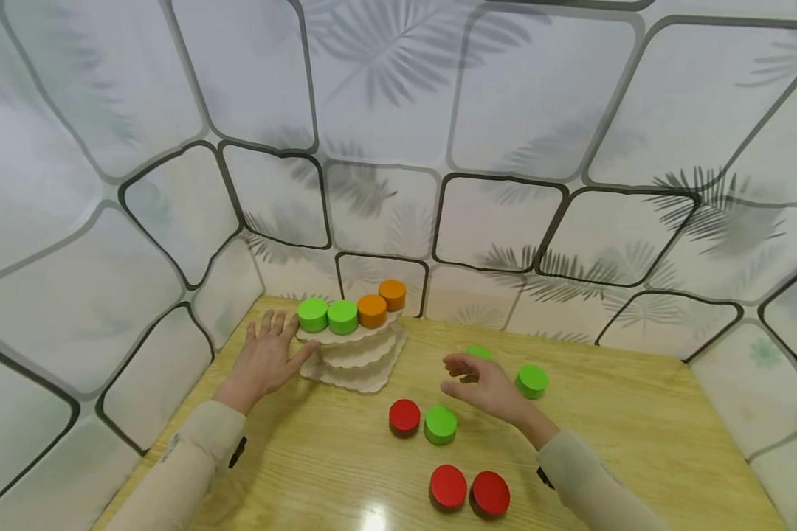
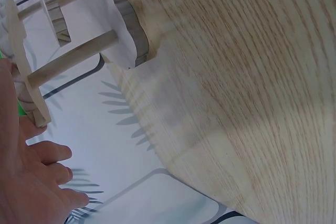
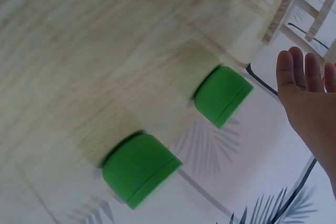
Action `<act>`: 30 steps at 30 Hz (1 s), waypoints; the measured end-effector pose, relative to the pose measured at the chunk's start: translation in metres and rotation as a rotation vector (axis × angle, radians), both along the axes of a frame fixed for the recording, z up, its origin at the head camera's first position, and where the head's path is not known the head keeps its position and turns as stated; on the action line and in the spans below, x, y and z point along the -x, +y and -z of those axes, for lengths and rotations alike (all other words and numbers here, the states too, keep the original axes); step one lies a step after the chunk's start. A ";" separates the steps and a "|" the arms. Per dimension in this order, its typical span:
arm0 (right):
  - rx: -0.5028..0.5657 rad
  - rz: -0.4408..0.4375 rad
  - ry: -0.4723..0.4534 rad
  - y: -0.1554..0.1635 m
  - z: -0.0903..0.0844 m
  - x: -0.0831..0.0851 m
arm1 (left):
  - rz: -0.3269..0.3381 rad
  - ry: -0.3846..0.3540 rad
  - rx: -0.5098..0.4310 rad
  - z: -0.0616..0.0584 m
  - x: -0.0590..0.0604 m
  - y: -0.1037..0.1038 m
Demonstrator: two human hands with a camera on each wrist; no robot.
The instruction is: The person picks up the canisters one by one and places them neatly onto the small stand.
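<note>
A small tiered wooden stand (image 1: 365, 377) with scalloped edges is at the back left of the table. Along its top tier stand two green round blocks (image 1: 342, 317) and two orange round blocks (image 1: 372, 311). My left hand (image 1: 260, 363) spreads its fingers at the stand's left end, the fingertips against the top tier's edge in the left wrist view. Over the middle of the table hovers my right hand (image 1: 483, 385), its fingers loosely bent and holding nothing. Behind it, a green round block (image 1: 478, 353) is partly hidden; another green block (image 1: 531, 380) sits to its right.
Nearer me, a red round block (image 1: 404, 418) stands beside a green round block (image 1: 441, 425). Two more red blocks, one on the left (image 1: 448, 487) and one on the right (image 1: 490, 494), sit close to the front. Patterned walls (image 1: 385, 206) enclose the wooden table (image 1: 319, 457) behind and at both sides.
</note>
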State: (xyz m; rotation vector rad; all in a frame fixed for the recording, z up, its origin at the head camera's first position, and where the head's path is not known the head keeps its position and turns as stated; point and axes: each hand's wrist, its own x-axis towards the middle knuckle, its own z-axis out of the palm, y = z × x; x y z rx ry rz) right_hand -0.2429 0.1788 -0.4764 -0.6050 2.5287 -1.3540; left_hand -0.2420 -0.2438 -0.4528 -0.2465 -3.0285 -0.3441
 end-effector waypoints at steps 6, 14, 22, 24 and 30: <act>0.008 -0.043 -0.017 0.004 0.009 -0.012 | 0.000 0.006 -0.006 0.001 0.000 0.000; 0.006 -0.093 -0.037 0.007 0.022 -0.024 | 0.000 0.007 -0.011 0.002 0.001 -0.001; -0.008 -0.115 -0.044 0.012 0.030 -0.032 | -0.001 -0.005 -0.019 0.001 -0.001 0.000; -0.008 -0.117 -0.047 0.012 0.030 -0.034 | 0.000 -0.008 -0.020 0.000 -0.001 0.000; -0.017 -0.128 -0.029 0.012 0.030 -0.035 | 0.000 -0.004 -0.020 0.001 0.000 0.000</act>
